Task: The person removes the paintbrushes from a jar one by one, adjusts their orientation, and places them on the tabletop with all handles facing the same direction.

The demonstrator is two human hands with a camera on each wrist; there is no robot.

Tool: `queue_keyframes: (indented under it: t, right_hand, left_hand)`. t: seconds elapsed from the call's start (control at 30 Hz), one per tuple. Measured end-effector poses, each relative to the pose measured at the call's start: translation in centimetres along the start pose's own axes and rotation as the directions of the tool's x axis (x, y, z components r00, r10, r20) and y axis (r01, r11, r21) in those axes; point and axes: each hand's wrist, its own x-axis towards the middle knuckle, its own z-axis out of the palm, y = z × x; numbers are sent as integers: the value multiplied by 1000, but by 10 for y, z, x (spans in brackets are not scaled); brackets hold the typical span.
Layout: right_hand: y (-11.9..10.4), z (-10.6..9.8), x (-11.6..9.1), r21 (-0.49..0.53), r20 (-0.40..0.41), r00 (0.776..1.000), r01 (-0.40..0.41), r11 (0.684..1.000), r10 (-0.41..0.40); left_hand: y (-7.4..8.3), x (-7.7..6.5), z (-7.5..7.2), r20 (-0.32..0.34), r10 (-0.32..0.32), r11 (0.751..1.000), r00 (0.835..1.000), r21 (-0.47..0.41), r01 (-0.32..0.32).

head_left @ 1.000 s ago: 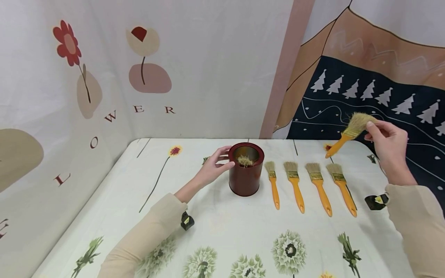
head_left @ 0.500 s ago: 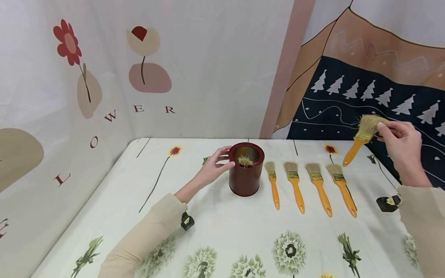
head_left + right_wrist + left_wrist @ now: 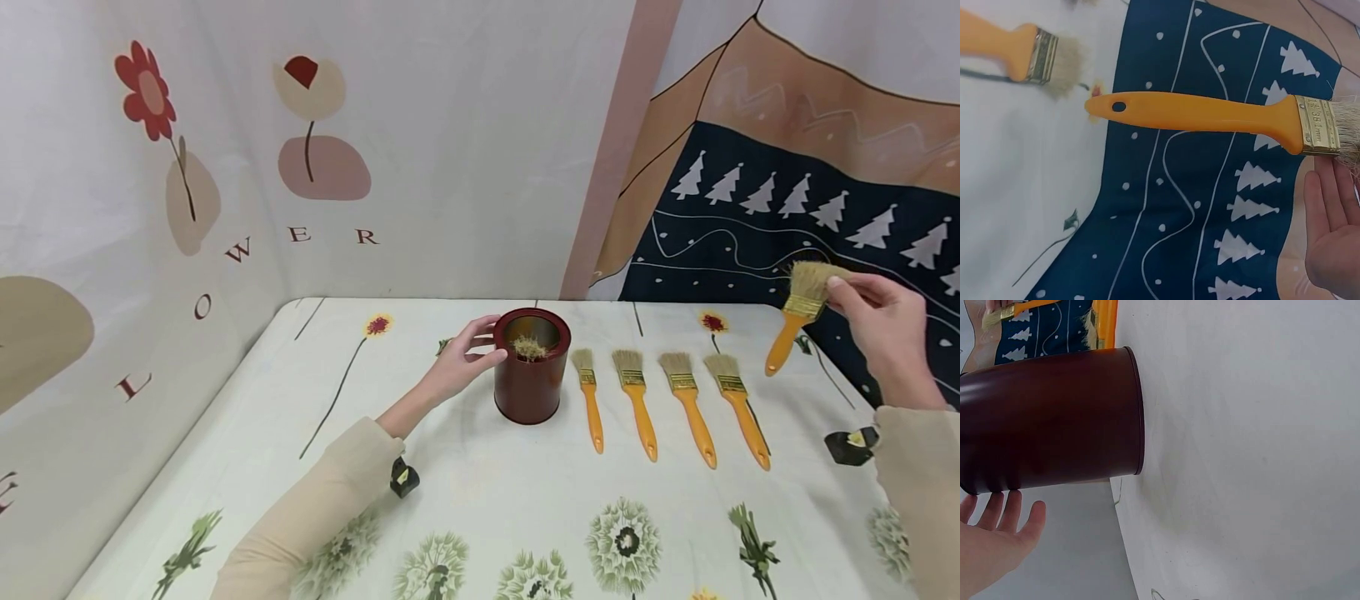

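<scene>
My left hand (image 3: 463,367) touches the left side of a dark red tin (image 3: 528,393), fingers and thumb spread at its rim. In the left wrist view, the fingertips of that hand (image 3: 999,540) rest against the wall of the tin (image 3: 1054,425). Straw-coloured bristles (image 3: 529,347) show inside it. Off to the right, my right hand (image 3: 891,333) pinches a wide paintbrush (image 3: 802,307) by its bristles. Its orange handle points down above the table's right rear corner. The brush (image 3: 1197,114) hides some of the right fingertips in the right wrist view.
Several paintbrushes, such as a narrow one (image 3: 589,400) and a wider one (image 3: 738,408), lie in a row right of the tin, bristles away from me. A flower-print cloth covers the table (image 3: 465,517). Printed curtains hang behind it.
My right hand has moved right and somewhat down with the paintbrush, whose handle now hangs steeper. The left hand and the tin have stayed put.
</scene>
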Motion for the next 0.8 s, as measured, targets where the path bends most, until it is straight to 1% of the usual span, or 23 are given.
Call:
queue_keyframes:
  t: [0.13,0.17,0.33,0.47,0.57,0.6,0.63,0.7,0.8]
  right_hand:
    - [6,-3,0,-50,13,1000,-1,999,2]
    - [7,-3,0,-67,15,1000,-3,998,4]
    - [12,-3,0,-142,40,999,-22,990,28]
    - [18,-1,0,-216,81,995,-37,976,56]
    - [24,-1,0,-237,135,987,-48,970,82]
    - [28,0,1,-245,156,984,-47,968,88]
    - [37,0,4,-214,161,981,-67,974,103]
    - [52,0,9,-190,219,968,-82,978,124]
    - [92,1,24,-157,282,946,-117,981,158]
  left_hand:
    - [1,0,0,2,2,1000,1000,-1,-2]
    - [-3,1,0,-2,3,1000,1000,3,-3]
    - [-5,1,0,-3,0,1000,1000,1,0]
    - [-5,1,0,-2,-5,1000,1000,3,5]
    - [-4,1,0,0,3,1000,1000,2,-3]
    - [-4,1,0,1,6,1000,1000,3,-6]
    - [-4,1,-1,1,6,1000,1000,3,-6]
    - [-4,1,-1,3,0,1000,1000,2,0]
    - [-4,1,-1,3,-8,1000,1000,0,8]
